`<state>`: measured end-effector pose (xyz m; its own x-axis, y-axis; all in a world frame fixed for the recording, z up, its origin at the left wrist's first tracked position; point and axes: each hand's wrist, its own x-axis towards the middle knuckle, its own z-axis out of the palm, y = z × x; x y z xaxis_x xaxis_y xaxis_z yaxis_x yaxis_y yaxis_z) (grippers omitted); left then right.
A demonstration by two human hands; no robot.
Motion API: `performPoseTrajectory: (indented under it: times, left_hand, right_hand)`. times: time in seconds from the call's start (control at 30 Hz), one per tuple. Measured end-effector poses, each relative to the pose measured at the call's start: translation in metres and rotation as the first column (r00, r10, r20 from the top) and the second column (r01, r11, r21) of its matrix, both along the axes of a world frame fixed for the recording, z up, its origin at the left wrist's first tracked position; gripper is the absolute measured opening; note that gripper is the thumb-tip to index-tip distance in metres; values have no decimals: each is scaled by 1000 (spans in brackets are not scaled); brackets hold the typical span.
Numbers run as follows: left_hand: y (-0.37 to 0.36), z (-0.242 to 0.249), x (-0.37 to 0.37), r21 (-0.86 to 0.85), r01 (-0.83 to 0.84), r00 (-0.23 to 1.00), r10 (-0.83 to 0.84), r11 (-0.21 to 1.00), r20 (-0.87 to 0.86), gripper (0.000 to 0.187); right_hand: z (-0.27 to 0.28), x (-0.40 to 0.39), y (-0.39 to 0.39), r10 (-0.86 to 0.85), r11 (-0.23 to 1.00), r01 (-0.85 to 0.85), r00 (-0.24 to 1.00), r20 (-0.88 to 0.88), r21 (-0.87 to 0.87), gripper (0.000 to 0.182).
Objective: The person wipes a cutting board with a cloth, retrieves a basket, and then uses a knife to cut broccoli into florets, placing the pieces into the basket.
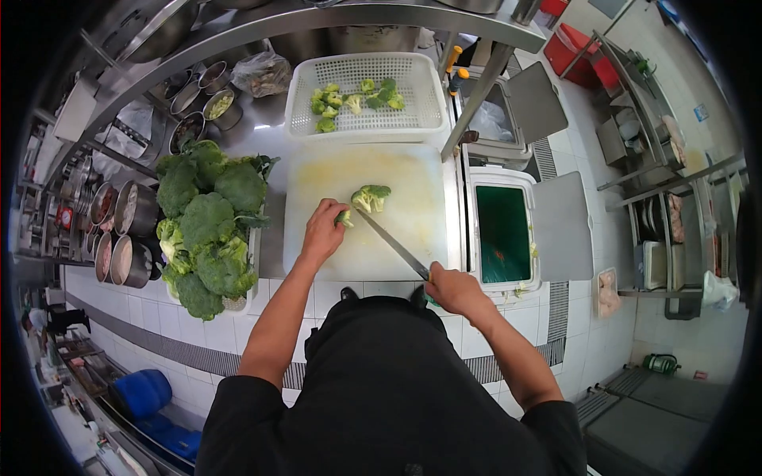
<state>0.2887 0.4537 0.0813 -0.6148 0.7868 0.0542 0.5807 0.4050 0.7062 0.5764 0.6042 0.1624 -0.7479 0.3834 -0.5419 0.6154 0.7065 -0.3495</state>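
Observation:
My right hand [454, 289] is wrapped round the handle of a knife [394, 247], whose blade points up and left across the white cutting board [317, 170]. The blade's tip lies beside a broccoli piece [370, 198] on the board. Just left of the tip, my left hand [324, 230] pinches a small broccoli floret [344, 217] between thumb and fingers. Behind the board stands a white perforated basket [421, 119] with several cut florets [325, 103] in it.
Whole broccoli heads [210, 218] are piled in a container at the board's left. Metal pots [222, 109] crowd the back left. On the right is an open white bin [536, 230] with a green inside. A steel shelf edge [317, 22] and its post [476, 99] border the far side.

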Motion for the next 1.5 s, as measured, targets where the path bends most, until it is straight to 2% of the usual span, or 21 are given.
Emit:
performPoseTrajectory:
  times: [0.13, 0.2, 0.33, 0.4, 0.7, 0.83, 0.97, 1.03, 1.13, 1.2, 1.23, 1.3, 1.33, 1.4, 1.47, 1.5]
  left_hand:
    - [-1, 19, -2, -40, 18, 998, -16, 999, 65, 40]
    - [15, 19, -5, 96, 8, 1000, -8, 995, -4, 43]
    - [55, 3, -9, 91, 53, 994, -44, 994, -96, 43]
    - [64, -1, -10, -103, 42, 997, -49, 994, -67, 42]
    - [62, 3, -8, -148, -46, 998, 52, 988, 38, 34]
    - [60, 1, -10, -141, -38, 999, 40, 989, 11, 34]
    - [55, 4, -8, -147, -40, 999, 38, 988, -11, 34]
    - [48, 9, -16, -148, -48, 999, 46, 988, -20, 34]
    - [36, 26, -26, -184, -32, 998, 42, 982, 47, 44]
    - [19, 41, -18, -183, 111, 992, -121, 977, -40, 54]
    - [15, 35, -15, -185, 106, 992, -116, 977, -43, 54]
    - [13, 17, -11, -378, 220, 949, -287, 899, -131, 59]
    - [15, 13, -13, -378, 221, 947, -290, 899, -137, 59]
    - [26, 16, -18, -217, 141, 987, -155, 966, -49, 56]
    - [44, 30, -16, -164, 162, 979, -179, 973, -97, 55]
    - [54, 39, -12, -112, 173, 972, -188, 978, -139, 55]
  right_hand:
    - [28, 31, 15, 17, 996, -17, 1000, 2, -84, 34]
    - [50, 39, 11, -49, 992, 55, 997, 62, -117, 35]
    - [35, 37, 2, -132, 987, 134, 991, 28, -89, 34]
    - [27, 28, -4, -117, 993, 116, 992, -36, -29, 33]
    - [31, 16, -15, -77, 993, 86, 991, -107, 79, 28]
    - [22, 11, -12, -19, 989, 40, 989, -146, 144, 26]
    - [2, 4, -10, -53, 991, 68, 991, -125, 119, 29]
    - [8, 4, -5, -56, 995, 57, 998, -17, 77, 30]
    - [22, 27, 4, -57, 998, 58, 998, -24, 13, 32]
    - [30, 48, 4, -87, 996, 87, 996, 5, -28, 34]
    - [37, 57, 4, -133, 987, 134, 991, 17, -86, 35]
    - [42, 74, 1, -179, 973, 180, 984, 25, -142, 37]
    - [42, 82, 0, -232, 960, 234, 972, 29, -156, 37]
    - [41, 94, -2, -302, 939, 301, 953, 26, -167, 38]
    - [37, 102, -3, -449, 869, 445, 893, 34, -217, 39]
    - [32, 106, -4, -454, 867, 449, 890, 26, -215, 39]
